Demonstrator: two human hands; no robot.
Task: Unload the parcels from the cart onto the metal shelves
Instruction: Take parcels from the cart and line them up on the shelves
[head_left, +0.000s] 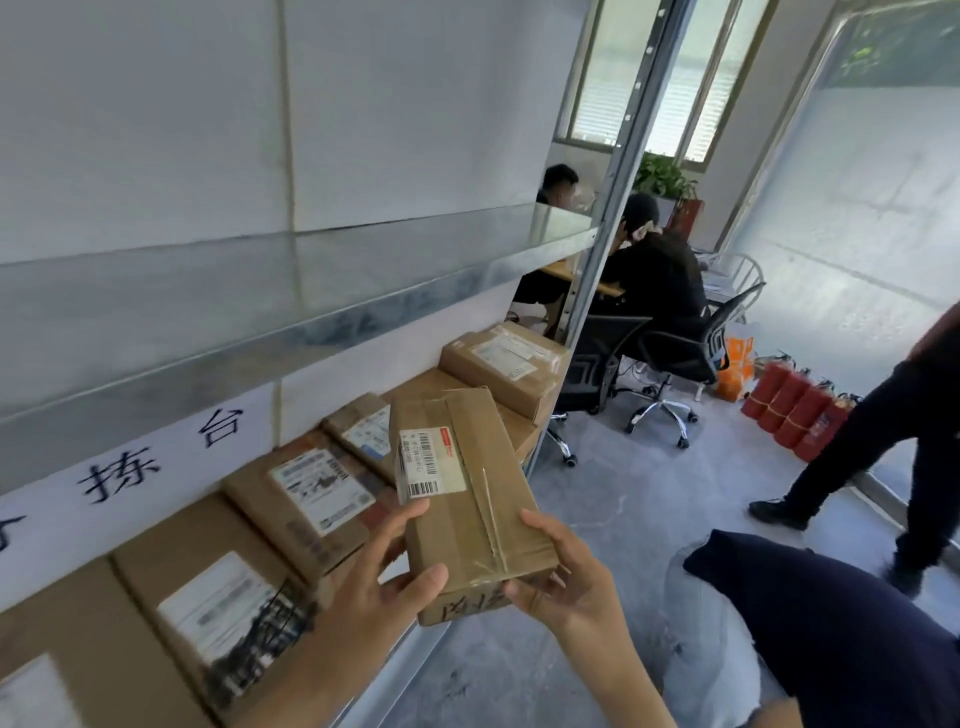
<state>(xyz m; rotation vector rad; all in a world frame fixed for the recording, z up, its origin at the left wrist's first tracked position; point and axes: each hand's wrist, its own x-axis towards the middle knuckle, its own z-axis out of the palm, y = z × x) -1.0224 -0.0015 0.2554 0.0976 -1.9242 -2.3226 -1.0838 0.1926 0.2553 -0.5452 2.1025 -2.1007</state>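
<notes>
Cardboard, tape and bare steel, right up close.
There's the matt brown cardboard oblong parcel, glossy clear tape wrinkling along its top seam, smooth white paper label at its upper left corner; above, the grey galvanised metal shelf shows a mottled, dull sheen along its front edge; rough grey concrete floor beyond.

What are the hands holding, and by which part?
A brown taped cardboard parcel, gripped at its near end: left hand on its left edge, right hand on its right edge.
</notes>
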